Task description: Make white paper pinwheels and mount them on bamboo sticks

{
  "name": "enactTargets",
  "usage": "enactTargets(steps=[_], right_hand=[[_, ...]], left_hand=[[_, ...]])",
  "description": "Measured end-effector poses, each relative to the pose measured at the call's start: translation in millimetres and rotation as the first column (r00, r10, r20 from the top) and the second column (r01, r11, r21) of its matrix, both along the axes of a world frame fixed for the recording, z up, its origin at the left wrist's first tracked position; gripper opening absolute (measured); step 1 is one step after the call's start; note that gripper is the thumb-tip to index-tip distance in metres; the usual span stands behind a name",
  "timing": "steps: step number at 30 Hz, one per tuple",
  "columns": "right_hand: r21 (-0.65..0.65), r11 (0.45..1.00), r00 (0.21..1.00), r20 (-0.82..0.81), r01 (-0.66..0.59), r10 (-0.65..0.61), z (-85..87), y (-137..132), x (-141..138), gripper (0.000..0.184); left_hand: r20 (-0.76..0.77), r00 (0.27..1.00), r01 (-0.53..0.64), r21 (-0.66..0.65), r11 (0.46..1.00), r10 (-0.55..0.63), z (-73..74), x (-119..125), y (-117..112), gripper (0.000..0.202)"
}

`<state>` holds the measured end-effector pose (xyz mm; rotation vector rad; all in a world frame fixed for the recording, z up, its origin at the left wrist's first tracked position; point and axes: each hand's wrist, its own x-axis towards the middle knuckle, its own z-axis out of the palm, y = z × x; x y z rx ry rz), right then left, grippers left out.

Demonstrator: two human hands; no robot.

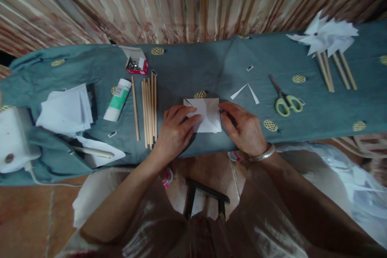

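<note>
A small square of folded white paper point(207, 119) lies on the cloth in front of me, with dark slits near its upper corners. My left hand point(178, 129) rests on its left side, fingers stretched out across the paper. At the right edge, my right hand point(243, 127) takes the paper between thumb and forefinger. Two thin white paper slivers point(253, 93) lie just beyond that hand. Farther right are scissors point(284, 98) with green handles, blades slightly apart and pointing away.
Left of my hands lie wooden sticks point(146, 113), a glue stick point(118, 100), an open red box point(137, 66) of small metal pieces and stacked white paper point(68, 109). A white device point(16, 141) with a cord sits far left. Paper pinwheels point(329, 34) on sticks lie at the far right.
</note>
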<state>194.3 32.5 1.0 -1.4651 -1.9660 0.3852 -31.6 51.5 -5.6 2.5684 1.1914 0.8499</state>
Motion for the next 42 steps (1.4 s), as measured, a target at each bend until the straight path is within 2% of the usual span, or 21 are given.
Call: enactTargets(steps=[7,11,15,24,27,34,42], right_hand=[[0.013,1.0,1.0,-0.006,-0.021,0.021,-2.7,-0.3,0.3,0.026],[0.026,0.998,0.997,0.032,-0.065,0.065,-6.4,-0.5,0.5,0.023],[0.027,0.997,0.997,0.037,-0.071,0.07,-7.6,-0.9,1.1,0.022],[0.071,0.996,0.998,0.037,-0.062,0.059,-4.5,-4.6,-3.7,0.02],[0.093,0.991,0.995,0.039,-0.095,0.092,-0.5,-7.1,-6.2,0.018],[0.126,0.96,0.943,0.259,-0.249,0.21,3.0,-16.3,-15.6,0.019],[0.104,0.96,0.92,0.329,-0.259,0.213,2.0,-19.9,-17.2,0.018]], left_hand=[[0.15,0.987,-0.025,-0.197,0.98,0.055,-1.4,-11.6,11.8,0.017],[0.172,0.982,-0.026,-0.279,0.96,0.077,-0.7,-10.2,16.3,0.015],[0.132,0.988,-0.034,-0.337,0.941,0.083,-1.5,-5.2,18.3,0.016],[0.101,0.99,-0.051,-0.354,0.934,0.093,1.8,-1.0,17.4,0.016],[0.098,0.991,-0.048,-0.348,0.936,0.088,4.6,-1.7,16.2,0.016],[0.031,0.998,-0.038,-0.336,0.941,0.052,7.8,1.7,16.0,0.018],[-0.029,0.995,-0.101,-0.406,0.908,0.097,8.8,8.5,19.1,0.017]])
